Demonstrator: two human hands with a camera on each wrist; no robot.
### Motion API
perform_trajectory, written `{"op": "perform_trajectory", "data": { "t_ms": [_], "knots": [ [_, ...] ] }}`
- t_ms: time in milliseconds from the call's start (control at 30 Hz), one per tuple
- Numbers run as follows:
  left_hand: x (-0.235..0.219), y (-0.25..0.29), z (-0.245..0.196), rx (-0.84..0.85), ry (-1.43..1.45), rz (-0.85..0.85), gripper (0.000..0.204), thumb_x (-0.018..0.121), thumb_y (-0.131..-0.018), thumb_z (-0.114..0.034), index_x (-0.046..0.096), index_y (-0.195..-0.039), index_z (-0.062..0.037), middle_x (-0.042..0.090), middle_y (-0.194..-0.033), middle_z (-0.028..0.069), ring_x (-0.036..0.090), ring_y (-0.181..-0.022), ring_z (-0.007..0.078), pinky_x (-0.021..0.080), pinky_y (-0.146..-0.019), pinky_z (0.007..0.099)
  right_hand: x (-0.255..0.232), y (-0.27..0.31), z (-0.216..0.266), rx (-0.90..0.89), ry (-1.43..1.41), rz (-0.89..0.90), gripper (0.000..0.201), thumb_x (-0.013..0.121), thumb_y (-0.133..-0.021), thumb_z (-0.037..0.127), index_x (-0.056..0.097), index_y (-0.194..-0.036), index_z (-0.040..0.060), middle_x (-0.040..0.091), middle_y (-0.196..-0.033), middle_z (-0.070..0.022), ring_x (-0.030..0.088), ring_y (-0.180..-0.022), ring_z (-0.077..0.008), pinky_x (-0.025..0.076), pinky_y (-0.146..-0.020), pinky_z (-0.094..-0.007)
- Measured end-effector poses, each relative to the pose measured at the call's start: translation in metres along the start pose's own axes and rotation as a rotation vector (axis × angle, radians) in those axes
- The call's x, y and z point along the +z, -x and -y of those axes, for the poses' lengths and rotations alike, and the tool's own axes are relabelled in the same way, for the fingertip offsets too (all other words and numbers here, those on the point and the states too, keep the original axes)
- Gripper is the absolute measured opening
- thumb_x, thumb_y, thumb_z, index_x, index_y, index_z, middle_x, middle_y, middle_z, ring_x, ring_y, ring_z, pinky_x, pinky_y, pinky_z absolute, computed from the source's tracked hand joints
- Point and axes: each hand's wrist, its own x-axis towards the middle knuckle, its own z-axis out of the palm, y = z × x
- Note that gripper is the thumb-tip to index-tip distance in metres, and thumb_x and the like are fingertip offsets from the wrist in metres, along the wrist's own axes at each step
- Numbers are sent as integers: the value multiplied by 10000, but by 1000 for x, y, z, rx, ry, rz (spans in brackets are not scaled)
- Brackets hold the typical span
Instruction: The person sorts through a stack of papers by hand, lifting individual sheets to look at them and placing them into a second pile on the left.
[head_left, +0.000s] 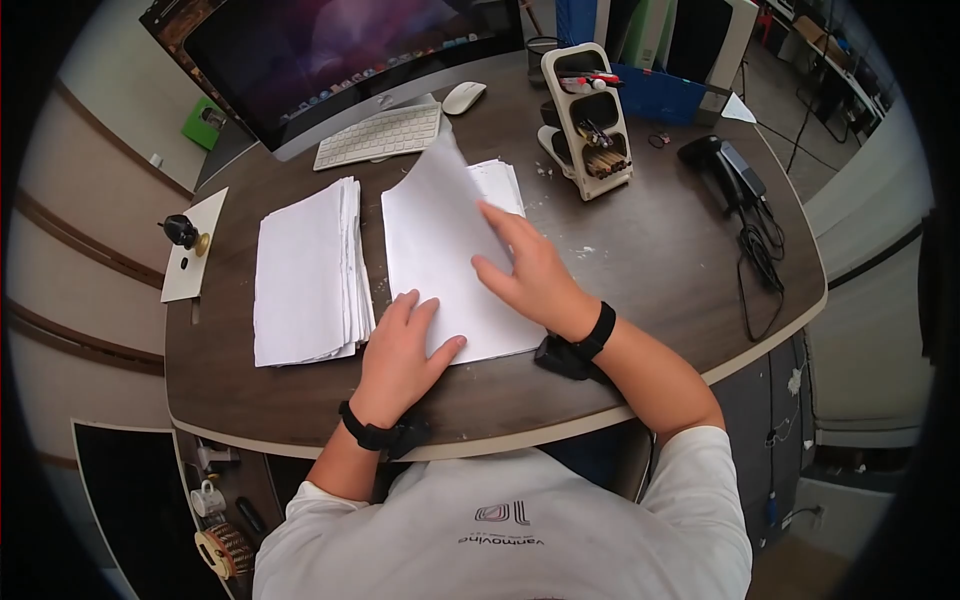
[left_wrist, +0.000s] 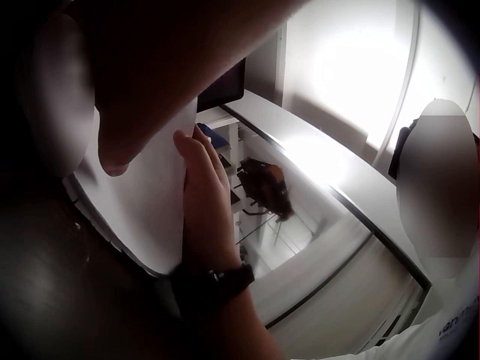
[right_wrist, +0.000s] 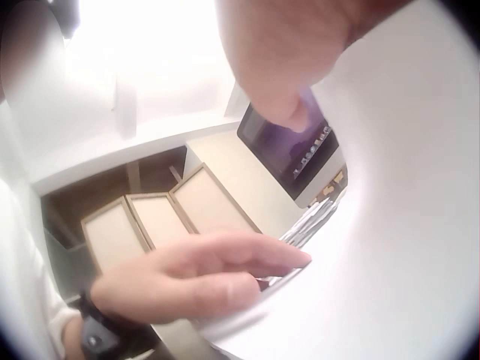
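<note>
A white sheet (head_left: 440, 185) bends upward from the top of a paper stack (head_left: 455, 320). My right hand (head_left: 535, 275) holds its right edge, thumb over the front; the left wrist view shows fingers of the right hand (left_wrist: 210, 202) partly hidden behind the sheet (left_wrist: 150, 195). Spread fingers of my left hand (head_left: 400, 350) rest on the stack's lower left corner, thumb on the paper. The right wrist view has the left hand (right_wrist: 187, 277) low at the paper edge and part of the right hand (right_wrist: 289, 56) above.
Left of the stack lies another pile of paper (head_left: 305, 275). A keyboard (head_left: 380, 137), a mouse (head_left: 464, 97) and a monitor (head_left: 340, 60) stand behind. A pen holder (head_left: 588, 125) is at the back right, near a black device with a cable (head_left: 725, 170). Scraps dot the desk (head_left: 650, 300).
</note>
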Motion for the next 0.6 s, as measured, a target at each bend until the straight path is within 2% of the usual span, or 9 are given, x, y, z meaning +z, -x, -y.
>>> {"op": "perform_trajectory", "data": {
  "t_ms": [67,100,200,267,333,400,467,533,600],
  "knots": [
    [6,4,2,43,-44,-27,549,775,-902,-339,633,-1293,19,546,-1413,286,554,-1281,461,469,-1072,485,4,1,-6,248,-134,-154,757,684,-905,150,337,-1561,-1,611,-1314,-274,646,-1134,-396,498,-1029,-444],
    [7,5,3,54,-53,-35,561,773,-904,-338,621,-1309,18,536,-1421,292,544,-1293,469,462,-1082,491,10,2,-24,364,-179,-164,805,679,-925,142,267,-1611,61,656,-1243,-198,675,-1061,-236,555,-889,-354],
    [9,9,5,73,-48,-60,541,772,-906,-315,624,-1310,13,523,-1435,287,531,-1310,477,454,-1094,493,2,-6,-6,764,-639,-123,728,637,-922,139,319,-1560,-9,685,-1205,-258,718,-982,-400,577,-886,-446],
    [9,12,7,83,-32,-79,511,772,-907,-294,637,-1295,9,520,-1440,278,528,-1314,476,453,-1097,490,2,-3,-32,629,-694,-74,555,627,-930,146,484,-1440,-18,718,-1149,-198,737,-866,-338,588,-794,-438],
    [7,14,10,124,69,-138,407,760,-913,-223,672,-1244,-3,605,-1336,236,572,-1269,431,482,-1057,446,-15,-4,-25,446,138,106,361,625,-941,132,606,-1262,-33,733,-1091,-126,725,-826,-239,575,-729,-401],
    [0,20,6,116,140,-114,362,752,-916,-194,684,-1221,-10,643,-1262,209,611,-1217,375,509,-1000,407,-16,-6,-18,408,244,58,254,615,-969,114,636,-1175,-33,725,-1069,-77,686,-888,-142,552,-738,-343],
    [-11,28,0,104,210,-89,319,743,-918,-164,695,-1198,-17,682,-1187,182,650,-1165,319,535,-943,367,-13,-12,-22,308,-458,-176,249,596,-1013,116,622,-1220,-20,721,-1087,-70,663,-953,-127,543,-796,-310],
    [-16,34,-10,-138,578,267,240,690,-974,-171,707,-1153,-13,718,-1113,136,684,-1058,201,553,-835,303,-13,-15,-17,283,-663,-293,317,579,-1055,132,556,-1339,-8,679,-1223,-86,636,-1053,-117,527,-901,-284],
    [-8,35,-19,-266,917,310,321,628,-1040,-245,653,-1233,10,710,-1173,151,708,-1010,192,576,-787,294,-13,-15,-7,363,-792,-323,357,578,-1062,149,510,-1381,5,660,-1272,-100,645,-1099,-139,542,-935,-301]
  ]
}}
